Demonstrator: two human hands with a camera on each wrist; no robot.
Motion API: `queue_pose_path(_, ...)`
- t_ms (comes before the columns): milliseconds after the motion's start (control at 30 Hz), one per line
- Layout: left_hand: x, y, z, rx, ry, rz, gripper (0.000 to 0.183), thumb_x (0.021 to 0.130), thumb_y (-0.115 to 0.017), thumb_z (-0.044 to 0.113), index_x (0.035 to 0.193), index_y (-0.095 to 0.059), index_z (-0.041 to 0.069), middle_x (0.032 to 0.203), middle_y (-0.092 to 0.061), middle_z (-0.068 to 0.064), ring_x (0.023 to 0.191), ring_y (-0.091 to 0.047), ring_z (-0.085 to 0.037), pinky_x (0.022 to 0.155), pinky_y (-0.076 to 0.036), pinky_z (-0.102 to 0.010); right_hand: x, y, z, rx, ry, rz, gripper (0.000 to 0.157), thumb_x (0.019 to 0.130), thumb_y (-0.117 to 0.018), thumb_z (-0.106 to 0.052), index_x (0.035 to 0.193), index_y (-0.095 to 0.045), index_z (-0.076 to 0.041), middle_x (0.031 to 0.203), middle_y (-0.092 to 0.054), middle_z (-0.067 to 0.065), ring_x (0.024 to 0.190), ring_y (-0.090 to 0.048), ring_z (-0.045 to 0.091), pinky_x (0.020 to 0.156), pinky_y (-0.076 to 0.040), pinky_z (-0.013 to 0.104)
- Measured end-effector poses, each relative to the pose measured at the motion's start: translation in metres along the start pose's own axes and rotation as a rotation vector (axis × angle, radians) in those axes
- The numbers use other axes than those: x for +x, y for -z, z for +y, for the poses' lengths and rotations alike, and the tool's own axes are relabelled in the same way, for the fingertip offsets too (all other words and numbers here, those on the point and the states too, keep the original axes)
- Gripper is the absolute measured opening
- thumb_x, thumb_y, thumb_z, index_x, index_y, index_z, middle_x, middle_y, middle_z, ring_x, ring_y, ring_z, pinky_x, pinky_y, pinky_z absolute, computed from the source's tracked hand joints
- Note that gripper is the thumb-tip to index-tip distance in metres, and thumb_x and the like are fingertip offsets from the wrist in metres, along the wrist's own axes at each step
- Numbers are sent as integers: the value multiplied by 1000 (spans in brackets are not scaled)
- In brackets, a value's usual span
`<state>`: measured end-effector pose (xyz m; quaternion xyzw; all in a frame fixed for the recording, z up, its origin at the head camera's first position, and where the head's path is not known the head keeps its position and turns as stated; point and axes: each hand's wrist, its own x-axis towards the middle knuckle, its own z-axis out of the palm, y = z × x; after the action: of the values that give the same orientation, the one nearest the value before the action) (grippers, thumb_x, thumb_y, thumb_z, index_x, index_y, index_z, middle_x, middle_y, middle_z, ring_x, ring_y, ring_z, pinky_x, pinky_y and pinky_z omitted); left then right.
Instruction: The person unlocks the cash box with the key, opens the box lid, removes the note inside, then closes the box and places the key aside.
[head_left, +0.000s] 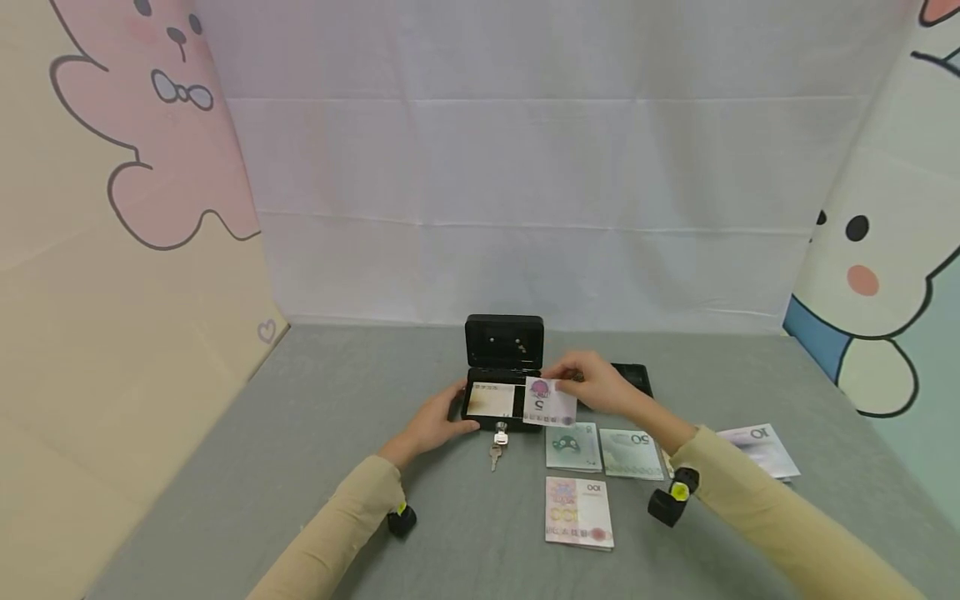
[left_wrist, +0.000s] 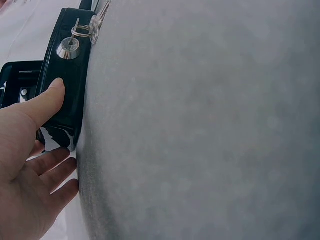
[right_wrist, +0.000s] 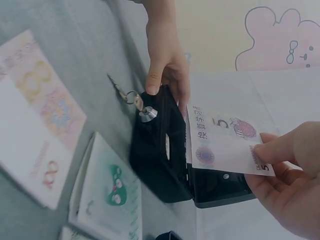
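Observation:
A small black cash box [head_left: 480,422] stands on the grey table with its lid [head_left: 504,340] raised. My left hand [head_left: 431,423] holds its left front corner; in the left wrist view the thumb [left_wrist: 52,97] lies on the front face and the fingers spread along the side. Between thumb and fingers, my right hand [head_left: 600,385] pinches a pale purple 5 banknote [right_wrist: 220,140] over the box's right compartment. Pale banknotes [head_left: 491,399] lie in the left compartment. A key ring with keys [head_left: 496,455] hangs from the front lock [left_wrist: 68,48].
Green banknotes [head_left: 573,447] and a stack of 50 notes [head_left: 632,455] lie right of the box's front. Nearer is a stack of 100 notes [head_left: 579,510]. Farther right are 10 notes [head_left: 759,446], beyond the right forearm. A black tray-like object [head_left: 636,377] sits partly behind the right hand.

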<state>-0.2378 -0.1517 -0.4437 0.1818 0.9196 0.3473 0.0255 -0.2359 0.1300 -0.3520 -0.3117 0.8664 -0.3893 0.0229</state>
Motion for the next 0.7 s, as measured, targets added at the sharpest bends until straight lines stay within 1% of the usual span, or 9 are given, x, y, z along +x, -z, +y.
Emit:
queue_pose_path(133, 0, -1, 0, 4, -5, 1, 75, 80, -70, 27, 137, -33, -4, 130, -46, -22, 122, -42, -33, 101, -34, -45, -18, 4, 4, -24, -24, 2, 18, 84, -58, 4, 99, -66, 1, 92, -63, 10, 81, -59, 20, 66, -50, 27)
queue_pose_path(333, 0, -1, 0, -8, 0, 0, 74, 80, -70, 26, 137, -33, -3, 130, -46, -22, 122, -42, -32, 101, -34, -45, -42, 8, 14, -49, -63, 25, 18, 85, -58, 3, 99, -67, -5, 95, -64, 6, 82, -57, 15, 67, -49, 24)
queue_pose_path(433, 0, 0, 0, -12, 5, -1, 74, 80, -70, 27, 137, -33, -3, 130, -47, -21, 122, -42, -32, 101, -34, -45, -52, 11, 20, -26, -53, 24, 17, 85, -57, 4, 98, -66, -4, 94, -63, 6, 81, -57, 12, 67, -50, 23)
queue_pose_path(533, 0, 0, 0, -8, 6, -3, 74, 81, -69, 28, 137, -33, -2, 130, -47, -21, 122, -42, -32, 101, -34, -45, -64, 15, 24, 0, -18, 8, 15, 85, -57, 4, 97, -65, 0, 92, -63, 9, 79, -56, 10, 65, -50, 23)
queue_pose_path(600, 0, 0, 0, -7, 9, -6, 74, 81, -69, 29, 138, -33, -2, 130, -47, -20, 122, -42, -32, 101, -34, -45, -72, 17, 23, 15, -18, -13, 15, 86, -57, 3, 98, -65, 0, 92, -62, 8, 78, -56, 9, 64, -50, 24)
queue_pose_path(700, 0, 0, 0, -10, 8, -6, 74, 81, -69, 29, 137, -33, -2, 131, -46, -21, 123, -42, -32, 101, -34, -45, -82, 18, 24, 2, -37, -28, 15, 85, -58, 1, 98, -65, -2, 91, -63, 6, 78, -55, 7, 64, -49, 24)
